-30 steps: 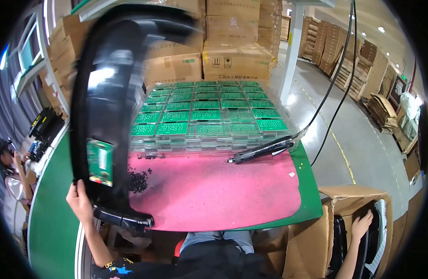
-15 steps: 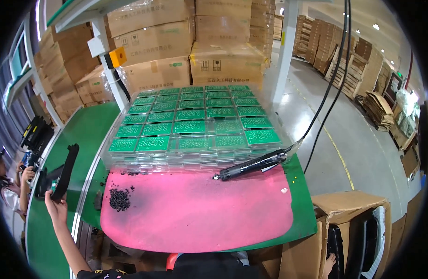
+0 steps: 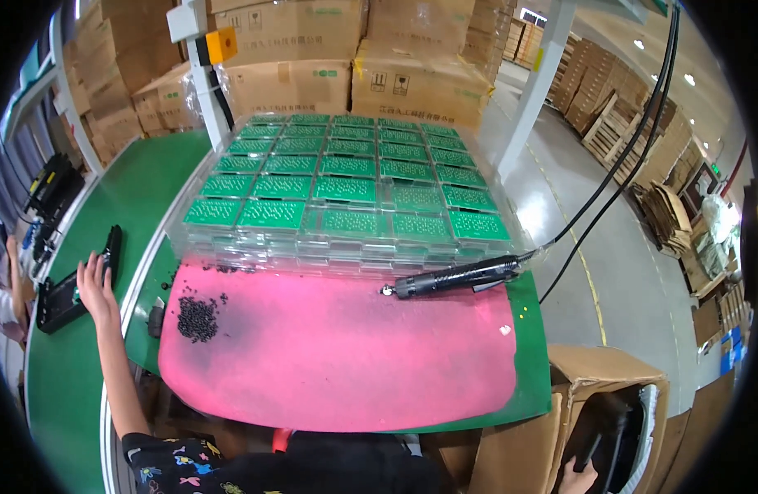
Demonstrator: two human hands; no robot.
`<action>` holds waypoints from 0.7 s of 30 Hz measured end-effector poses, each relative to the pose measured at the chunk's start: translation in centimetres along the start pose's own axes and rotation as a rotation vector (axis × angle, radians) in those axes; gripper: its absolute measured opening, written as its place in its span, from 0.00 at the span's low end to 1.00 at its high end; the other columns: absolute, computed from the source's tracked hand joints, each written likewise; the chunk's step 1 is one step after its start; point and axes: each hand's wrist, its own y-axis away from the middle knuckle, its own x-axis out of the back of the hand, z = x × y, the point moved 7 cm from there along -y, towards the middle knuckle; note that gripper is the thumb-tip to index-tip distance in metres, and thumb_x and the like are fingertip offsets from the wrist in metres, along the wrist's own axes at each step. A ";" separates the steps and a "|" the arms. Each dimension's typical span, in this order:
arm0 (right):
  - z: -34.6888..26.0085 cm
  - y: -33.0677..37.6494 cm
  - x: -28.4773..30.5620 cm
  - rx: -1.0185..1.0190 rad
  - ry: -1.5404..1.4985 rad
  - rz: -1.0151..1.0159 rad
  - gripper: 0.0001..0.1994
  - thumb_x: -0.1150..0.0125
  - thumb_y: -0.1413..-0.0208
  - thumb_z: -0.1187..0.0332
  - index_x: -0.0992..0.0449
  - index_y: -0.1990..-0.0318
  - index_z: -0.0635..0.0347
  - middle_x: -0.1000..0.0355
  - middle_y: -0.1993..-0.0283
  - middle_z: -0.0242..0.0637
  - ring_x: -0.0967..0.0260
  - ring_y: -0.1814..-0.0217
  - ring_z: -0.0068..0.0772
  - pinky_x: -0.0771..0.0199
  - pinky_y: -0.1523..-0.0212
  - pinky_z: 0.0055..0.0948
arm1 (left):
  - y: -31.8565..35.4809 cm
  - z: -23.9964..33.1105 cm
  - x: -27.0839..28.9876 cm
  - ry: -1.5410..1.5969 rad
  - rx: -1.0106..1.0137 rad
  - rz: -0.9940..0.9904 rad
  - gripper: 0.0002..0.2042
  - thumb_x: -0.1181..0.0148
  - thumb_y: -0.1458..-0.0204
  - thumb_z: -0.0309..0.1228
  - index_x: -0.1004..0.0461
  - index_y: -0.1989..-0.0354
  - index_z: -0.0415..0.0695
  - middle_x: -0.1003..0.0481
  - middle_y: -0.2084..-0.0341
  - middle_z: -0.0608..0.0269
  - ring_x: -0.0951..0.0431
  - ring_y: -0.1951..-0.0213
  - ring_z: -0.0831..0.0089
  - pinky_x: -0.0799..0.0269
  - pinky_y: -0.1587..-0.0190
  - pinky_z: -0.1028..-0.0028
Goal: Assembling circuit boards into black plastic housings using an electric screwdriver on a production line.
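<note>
Pinched in the right hand (image 3: 578, 478), the edge of a black panel (image 3: 591, 449) is held inside an open carton (image 3: 609, 367). By the left hand (image 3: 99, 290), with fingers spread, a black frame (image 3: 62, 308) on the green belt (image 3: 70, 387) is partly covered; whether it is touched cannot be told. On the pink mat (image 3: 354, 354), small black pieces (image 3: 198, 319) are heaped and a screwdriver (image 3: 457, 277) is laid. Behind, green boards (image 3: 344, 189) are set in clear trays (image 3: 313, 249); farther, brown boxes (image 3: 288, 86) are piled beside the grey floor (image 3: 560, 288).

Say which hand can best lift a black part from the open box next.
Right hand, probably: it's at a black part in the open box, while the left hand is away at a black frame.
</note>
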 end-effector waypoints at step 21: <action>-46.5 2.3 1.0 1.751 -0.332 -0.269 0.13 0.35 0.48 0.60 0.32 0.74 0.53 0.34 0.74 0.31 0.31 0.74 0.35 0.31 0.73 0.35 | 36.1 -4.1 -27.3 -0.746 -0.522 -1.698 0.11 0.40 0.46 0.35 0.24 0.58 0.44 0.24 0.63 0.59 0.26 0.54 0.60 0.34 0.52 0.60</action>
